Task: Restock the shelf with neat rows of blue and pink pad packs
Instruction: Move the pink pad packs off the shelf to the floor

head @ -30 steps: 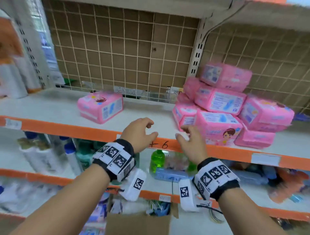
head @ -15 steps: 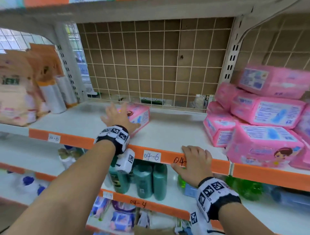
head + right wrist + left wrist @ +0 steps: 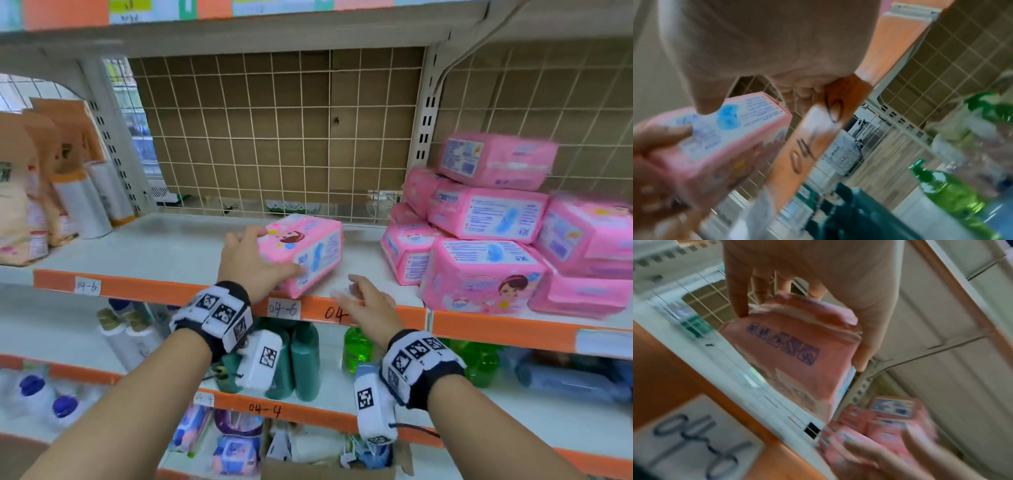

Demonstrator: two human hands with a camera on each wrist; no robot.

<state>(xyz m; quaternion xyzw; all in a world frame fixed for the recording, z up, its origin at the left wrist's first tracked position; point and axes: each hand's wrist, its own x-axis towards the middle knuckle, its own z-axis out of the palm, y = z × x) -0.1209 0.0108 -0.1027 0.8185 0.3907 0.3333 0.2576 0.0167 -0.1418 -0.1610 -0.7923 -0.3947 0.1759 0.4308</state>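
A pink pad pack [image 3: 308, 250] sits tilted near the front of the white shelf [image 3: 164, 250], and my left hand [image 3: 270, 255] grips its left end. In the left wrist view my fingers [image 3: 740, 305] curl over the top of the pack [image 3: 797, 353] and the thumb presses its side. My right hand [image 3: 356, 294] hovers open just right of it, above the orange shelf edge [image 3: 496, 325], holding nothing. A loose pile of pink packs [image 3: 486, 212] lies on the shelf's right part. No blue pack shows on this shelf.
Tan and orange bags [image 3: 37, 192] stand at the shelf's left end. A wire grid [image 3: 274, 130] backs the shelf, with a slotted upright [image 3: 423, 130] beside the pile. Dark green bottles [image 3: 301, 359] and bright green ones [image 3: 356, 349] fill the shelf below.
My left hand closed on the lone pink pack and drew it forward to the shelf edge. My right hand lifted off the orange edge and now hovers.
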